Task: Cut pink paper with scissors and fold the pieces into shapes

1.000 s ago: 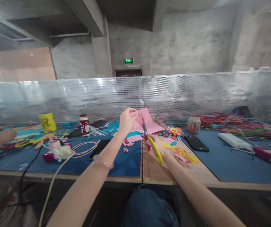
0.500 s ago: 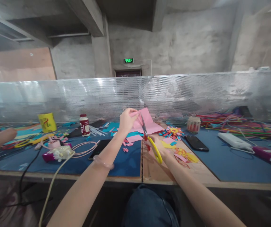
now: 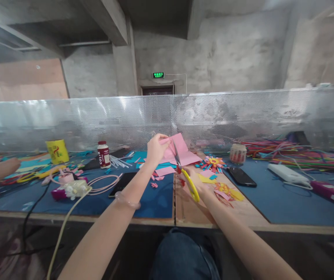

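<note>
Pinched in my left hand point(image 3: 157, 147) is a sheet of pink paper point(image 3: 185, 149), raised above the table. My right hand point(image 3: 194, 181) grips a pair of scissors point(image 3: 190, 186) with yellow and red handles. The metal blades point up and lie against the paper; whether they are cutting into it I cannot tell. Beneath my hands lie small pink paper scraps point(image 3: 165, 171). Right of the scissors sits a layered paper flower point(image 3: 213, 162) in red, blue and yellow, with yellow and orange cut pieces point(image 3: 228, 191) nearer me.
A brown-labelled bottle point(image 3: 103, 154), a yellow can point(image 3: 57, 151) and a power strip with cables point(image 3: 70, 188) stand left. A phone point(image 3: 242, 177), a jar point(image 3: 238, 153) and coloured pipe cleaners point(image 3: 295, 153) lie right. Another person's hand point(image 3: 4, 170) shows at far left.
Almost nothing differs; the view has shifted very slightly. My left hand still holds the pink paper and my right hand the scissors.
</note>
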The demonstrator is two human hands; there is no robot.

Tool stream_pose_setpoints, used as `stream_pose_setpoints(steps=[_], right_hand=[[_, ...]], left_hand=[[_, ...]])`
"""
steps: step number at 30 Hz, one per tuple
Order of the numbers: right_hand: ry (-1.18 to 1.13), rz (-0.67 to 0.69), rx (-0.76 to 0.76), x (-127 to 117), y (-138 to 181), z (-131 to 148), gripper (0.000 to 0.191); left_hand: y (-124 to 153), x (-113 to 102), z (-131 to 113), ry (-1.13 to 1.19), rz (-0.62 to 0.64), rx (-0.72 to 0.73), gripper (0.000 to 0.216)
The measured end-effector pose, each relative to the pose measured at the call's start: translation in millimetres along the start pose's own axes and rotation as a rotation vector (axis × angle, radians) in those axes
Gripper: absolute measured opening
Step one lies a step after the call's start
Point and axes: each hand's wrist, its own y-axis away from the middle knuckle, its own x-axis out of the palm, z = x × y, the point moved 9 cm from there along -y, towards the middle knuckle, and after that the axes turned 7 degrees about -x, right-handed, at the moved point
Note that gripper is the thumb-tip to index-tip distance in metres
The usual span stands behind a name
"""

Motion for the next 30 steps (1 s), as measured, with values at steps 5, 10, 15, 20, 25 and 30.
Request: stream_pose_setpoints(steps=[5,10,15,20,25,30], right_hand=[[-0.006,-0.009,0.005,-1.1,1.2,0.3,0.028],[-0.016,-0.004,0.006,0.5,2.9,2.4,0.028],[-0.011,0.0,0.002,0.9,2.8,4.1,0.028],[0.002,0.006,-0.006,0.8,2.9,4.6,0.027],[0.01,0.001,-0.014,-0.1,3.0,5.1,0.028],[0.005,0.003,-0.022,0.3,3.0,6.4,0.026]], left_hand=[[-0.3,0.0,0.9,0.006,0.0,-0.017,0.011],[0.8,-0.5,-0.9,0.008,0.004,-0.017,0.011],[1.5,-0.4,-0.7,-0.005,0.009,-0.016,0.011],[1.5,0.1,0.3,0.015,0.009,-0.008,0.012],[1.6,0.0,-0.4,0.016,0.003,-0.001,0.012],[1.6,-0.5,-1.0,0.002,-0.002,-0.002,0.011]])
